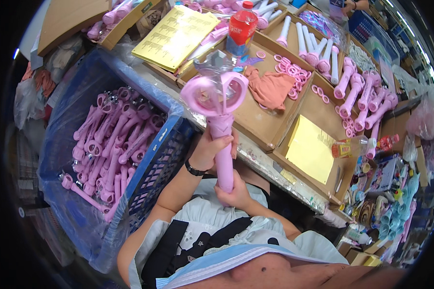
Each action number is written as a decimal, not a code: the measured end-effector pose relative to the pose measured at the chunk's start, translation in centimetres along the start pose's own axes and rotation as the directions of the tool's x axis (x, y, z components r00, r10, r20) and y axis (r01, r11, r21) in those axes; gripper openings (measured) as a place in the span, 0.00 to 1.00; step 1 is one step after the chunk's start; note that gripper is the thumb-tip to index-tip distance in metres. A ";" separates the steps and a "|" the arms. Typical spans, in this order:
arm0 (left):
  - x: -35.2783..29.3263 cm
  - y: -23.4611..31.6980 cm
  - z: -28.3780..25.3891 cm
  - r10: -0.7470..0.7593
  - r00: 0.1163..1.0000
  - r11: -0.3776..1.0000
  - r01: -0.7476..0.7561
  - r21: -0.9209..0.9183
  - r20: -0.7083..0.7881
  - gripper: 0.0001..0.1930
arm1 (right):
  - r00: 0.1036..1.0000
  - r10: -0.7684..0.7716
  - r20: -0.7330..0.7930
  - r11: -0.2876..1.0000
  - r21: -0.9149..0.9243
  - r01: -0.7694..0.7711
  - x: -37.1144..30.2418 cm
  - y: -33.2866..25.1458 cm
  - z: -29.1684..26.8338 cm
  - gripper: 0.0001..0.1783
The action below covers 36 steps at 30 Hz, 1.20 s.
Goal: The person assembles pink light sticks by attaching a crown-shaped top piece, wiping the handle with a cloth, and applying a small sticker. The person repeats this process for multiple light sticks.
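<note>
A pink toy wand [222,124] stands upright in front of my body. Its wide ring-shaped head has a clear, crown-like tip. My left hand [208,150] wraps round the upper handle, just below the head, with a dark band on that wrist. Lower down, my right hand [235,195] grips the handle near its bottom end. Left of my arms, a blue plastic basket [176,139] lined with clear film holds many similar pink wands [113,130]. An orange cloth [271,89] lies in a cardboard tray [253,123] beyond the wand.
Pink rings [294,72] lie by the cloth. Yellow sheets [177,36] and another yellow sheet [311,148] rest on the trays. A red-capped bottle [242,29] stands at the back; a second bottle [352,147] lies right. White-handled wand parts [318,50] and pink handles [366,94] fill the far right.
</note>
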<state>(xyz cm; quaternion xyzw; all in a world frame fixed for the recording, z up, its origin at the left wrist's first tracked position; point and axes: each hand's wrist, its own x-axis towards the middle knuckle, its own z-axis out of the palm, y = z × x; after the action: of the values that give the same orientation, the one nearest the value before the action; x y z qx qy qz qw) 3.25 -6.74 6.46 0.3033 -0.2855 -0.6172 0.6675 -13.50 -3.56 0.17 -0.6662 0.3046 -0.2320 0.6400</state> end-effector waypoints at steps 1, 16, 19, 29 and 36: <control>-0.1 -0.2 -0.2 -0.014 1.000 1.000 0.014 -0.026 -0.004 0.22 | 1.000 0.001 0.016 0.999 0.042 -0.001 0.0 0.0 0.0 0.30; 1.7 5.5 -6.4 0.264 0.964 0.923 -0.247 -0.294 0.019 0.56 | 0.946 -0.203 0.253 0.940 -0.220 0.260 1.2 -3.1 -2.5 0.22; 0.5 6.6 -7.0 0.326 0.939 0.945 -0.322 0.050 -0.112 0.55 | 0.930 -0.365 0.025 0.879 -0.318 0.354 0.3 -4.6 -6.5 0.12; -3.4 3.7 -5.7 0.183 0.961 0.895 -0.076 0.440 -0.207 0.49 | 0.626 0.011 -0.779 0.089 -0.623 -0.777 -8.0 -4.1 -25.8 0.12; -4.4 2.8 -5.6 0.061 0.967 0.918 0.043 0.394 -0.247 0.49 | 0.481 -0.047 -0.876 -0.046 -0.479 -0.877 -10.8 -0.5 -27.6 0.07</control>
<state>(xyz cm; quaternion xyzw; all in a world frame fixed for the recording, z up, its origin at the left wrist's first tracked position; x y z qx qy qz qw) 9.01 -1.95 4.93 0.5073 -0.3181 -0.4994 0.6261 -40.36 -15.60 3.60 -0.6007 0.7951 0.0389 -0.0745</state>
